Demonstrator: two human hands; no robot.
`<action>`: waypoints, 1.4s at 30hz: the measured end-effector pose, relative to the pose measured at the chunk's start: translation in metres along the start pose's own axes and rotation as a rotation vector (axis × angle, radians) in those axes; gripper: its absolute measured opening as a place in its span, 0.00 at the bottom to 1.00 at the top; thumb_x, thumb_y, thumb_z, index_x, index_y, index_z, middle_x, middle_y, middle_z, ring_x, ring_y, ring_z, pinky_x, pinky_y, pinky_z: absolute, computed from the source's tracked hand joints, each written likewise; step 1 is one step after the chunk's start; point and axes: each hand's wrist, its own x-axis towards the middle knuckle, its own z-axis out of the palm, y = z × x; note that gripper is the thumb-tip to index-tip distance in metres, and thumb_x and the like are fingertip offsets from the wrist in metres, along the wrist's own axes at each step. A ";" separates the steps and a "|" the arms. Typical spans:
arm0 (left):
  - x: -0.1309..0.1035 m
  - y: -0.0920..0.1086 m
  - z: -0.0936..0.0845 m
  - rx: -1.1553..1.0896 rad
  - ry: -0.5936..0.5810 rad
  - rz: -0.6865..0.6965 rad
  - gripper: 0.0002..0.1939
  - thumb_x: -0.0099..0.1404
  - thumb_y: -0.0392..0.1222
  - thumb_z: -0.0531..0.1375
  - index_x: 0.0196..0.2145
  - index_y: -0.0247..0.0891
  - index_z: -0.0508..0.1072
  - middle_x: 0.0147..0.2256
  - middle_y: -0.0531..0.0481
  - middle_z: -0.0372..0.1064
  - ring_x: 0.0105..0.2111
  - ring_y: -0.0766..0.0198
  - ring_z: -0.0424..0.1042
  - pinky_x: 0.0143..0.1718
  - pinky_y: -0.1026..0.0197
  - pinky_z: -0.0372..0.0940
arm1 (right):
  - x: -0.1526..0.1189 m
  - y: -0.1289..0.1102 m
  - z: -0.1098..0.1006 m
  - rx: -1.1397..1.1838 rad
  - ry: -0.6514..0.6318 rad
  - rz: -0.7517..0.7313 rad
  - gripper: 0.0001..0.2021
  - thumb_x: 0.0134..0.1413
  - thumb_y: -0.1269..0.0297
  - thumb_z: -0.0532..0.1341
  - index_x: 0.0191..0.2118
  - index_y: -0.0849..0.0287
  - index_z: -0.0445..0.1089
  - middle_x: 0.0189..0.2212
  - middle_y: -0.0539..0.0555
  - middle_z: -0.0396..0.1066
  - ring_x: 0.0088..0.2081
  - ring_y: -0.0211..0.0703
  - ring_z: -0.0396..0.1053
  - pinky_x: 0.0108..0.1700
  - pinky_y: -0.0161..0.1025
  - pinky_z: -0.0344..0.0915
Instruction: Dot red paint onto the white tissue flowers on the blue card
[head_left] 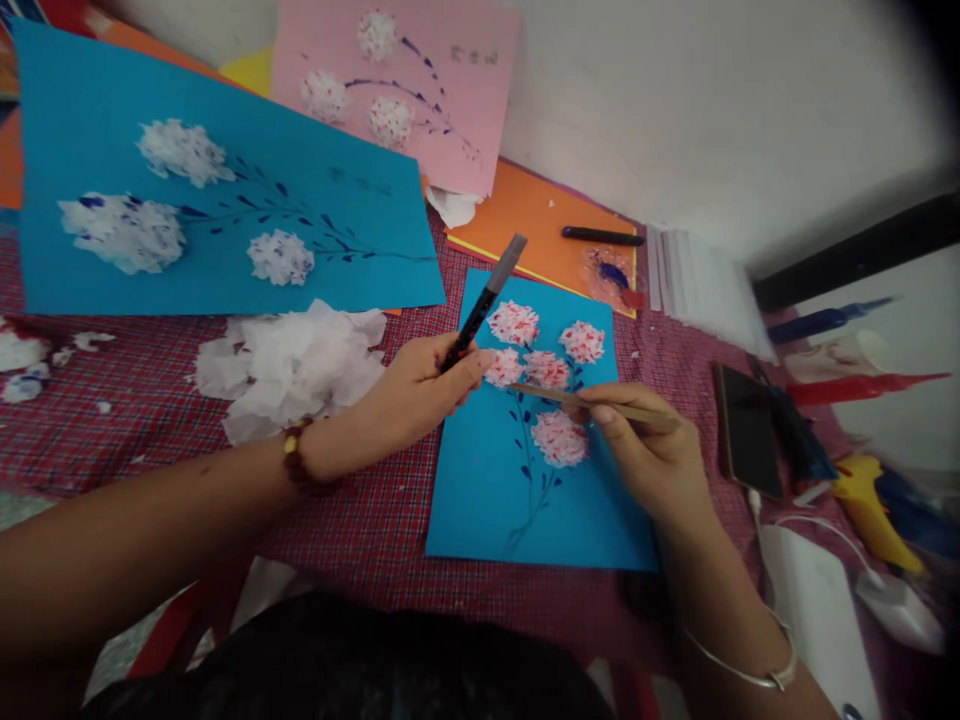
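Observation:
My left hand (431, 385) is closed around a black marker pen (480, 310) with a grey cap, which points up and away. Its fingertips are at the edge of a pink-white paper flower (502, 367). Between the thumb and fingers of my right hand (652, 455) is a thin wooden stick (570, 397), its tip beside that same flower. Both hands are over a blue sheet (472, 500) with several crumpled-paper flowers, such as a lower one (559, 438), and drawn dark stems with leaves.
A larger blue picture (67, 290) and a pink picture (480, 110) lie behind. White tissue pieces (292, 365) are piled left of the sheet. Orange card (517, 210) holds a black pen (602, 236). At right are a phone (748, 430), a white power bank (817, 610) and a yellow-handled tool (874, 510).

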 end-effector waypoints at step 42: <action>0.007 -0.010 0.003 0.172 0.017 0.020 0.17 0.66 0.51 0.52 0.24 0.38 0.60 0.21 0.55 0.58 0.22 0.69 0.60 0.22 0.65 0.53 | 0.000 -0.012 0.006 -0.087 0.241 -0.020 0.14 0.64 0.63 0.56 0.29 0.52 0.77 0.28 0.50 0.78 0.38 0.42 0.76 0.43 0.43 0.72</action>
